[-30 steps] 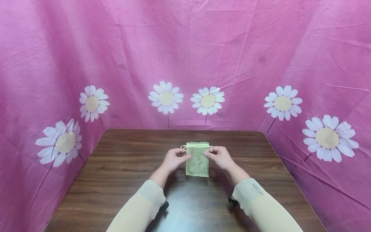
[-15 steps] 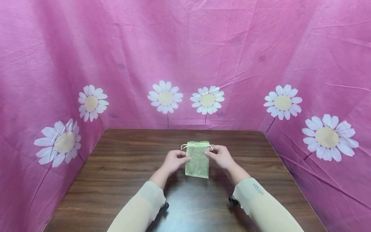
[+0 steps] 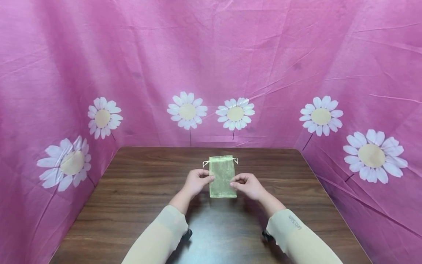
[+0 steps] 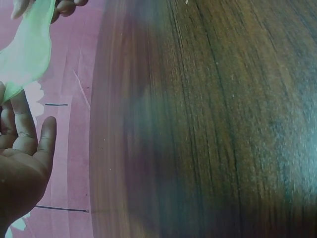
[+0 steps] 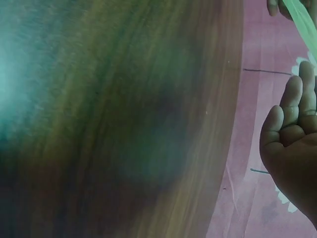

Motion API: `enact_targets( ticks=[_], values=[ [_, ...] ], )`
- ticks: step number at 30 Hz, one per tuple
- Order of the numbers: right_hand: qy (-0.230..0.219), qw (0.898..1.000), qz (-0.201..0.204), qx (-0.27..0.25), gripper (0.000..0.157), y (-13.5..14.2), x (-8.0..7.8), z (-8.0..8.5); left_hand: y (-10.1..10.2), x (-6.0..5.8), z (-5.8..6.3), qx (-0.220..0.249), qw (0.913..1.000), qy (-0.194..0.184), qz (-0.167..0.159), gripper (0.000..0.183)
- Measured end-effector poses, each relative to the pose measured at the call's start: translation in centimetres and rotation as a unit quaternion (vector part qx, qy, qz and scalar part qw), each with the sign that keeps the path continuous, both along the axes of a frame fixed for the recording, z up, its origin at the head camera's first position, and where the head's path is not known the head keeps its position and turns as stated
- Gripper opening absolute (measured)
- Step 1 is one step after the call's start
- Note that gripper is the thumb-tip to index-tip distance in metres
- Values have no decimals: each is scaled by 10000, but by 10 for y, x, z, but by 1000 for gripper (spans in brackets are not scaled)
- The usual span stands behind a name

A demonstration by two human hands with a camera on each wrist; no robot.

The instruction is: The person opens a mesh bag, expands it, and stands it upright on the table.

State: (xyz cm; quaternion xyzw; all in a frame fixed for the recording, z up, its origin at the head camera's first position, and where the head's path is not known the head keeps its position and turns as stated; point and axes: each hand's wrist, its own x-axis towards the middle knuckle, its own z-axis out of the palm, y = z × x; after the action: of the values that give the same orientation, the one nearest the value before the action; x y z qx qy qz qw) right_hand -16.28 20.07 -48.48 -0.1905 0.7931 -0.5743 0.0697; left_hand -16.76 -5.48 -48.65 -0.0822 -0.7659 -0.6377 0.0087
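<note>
A pale green, sheer drawstring pouch is held up over the table between both hands. Its gathered top edge faces away, with small cord loops sticking out at both upper corners. The left hand pinches the pouch's left edge between thumb and fingers. On the opposite edge, lower than the cord, the right hand pinches with thumb and forefinger. In the left wrist view the pouch bends between the two hands. Only a strip of the pouch shows in the right wrist view. Whether anything lies inside cannot be made out.
The dark wood-grain table reaches back to a pink cloth backdrop printed with several white daisies. That cloth also hangs along the left and right sides. Dark straps peek out from under both pale sleeves.
The right hand has slid from the pouch's upper right corner, by the cord, down to the middle of its right edge. The pouch has shifted slightly away and left.
</note>
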Motion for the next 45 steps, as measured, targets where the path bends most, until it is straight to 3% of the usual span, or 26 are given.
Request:
enact_targets(
  ticks=[7,15,18,21,24,27,30,35,41,45],
  values=[
    [243,9993,32,274,8,-2,4,-2,3,4,4,147,9999,-7,31,17],
    [322,9985,-316,308,7,-2,5,5,-5,7,2,374,9984,-215,-365,34],
    [244,9987,-398,208,8,1,4,9,-8,10,2,378,9983,9,-443,36],
    [202,9984,-496,167,9,3,3,13,-9,14,4,-55,9971,657,-377,33],
    [184,9982,-557,83,10,5,0,14,-7,19,6,-848,9858,1425,-255,34],
    [126,9983,-571,-36,11,5,-2,15,-4,23,8,-1688,9651,1995,-154,37],
    [95,9983,-575,-82,12,4,-2,16,0,26,9,-2229,9439,2434,-74,38],
    [39,9986,-525,-103,14,3,-1,17,4,28,8,-2470,9209,3014,67,35],
    [-43,9992,-391,-50,16,2,-1,17,3,26,8,-2573,9054,3370,215,25],
    [-56,9994,-345,16,17,3,-2,16,2,25,10,-2593,8986,3536,148,20]
  ],
)
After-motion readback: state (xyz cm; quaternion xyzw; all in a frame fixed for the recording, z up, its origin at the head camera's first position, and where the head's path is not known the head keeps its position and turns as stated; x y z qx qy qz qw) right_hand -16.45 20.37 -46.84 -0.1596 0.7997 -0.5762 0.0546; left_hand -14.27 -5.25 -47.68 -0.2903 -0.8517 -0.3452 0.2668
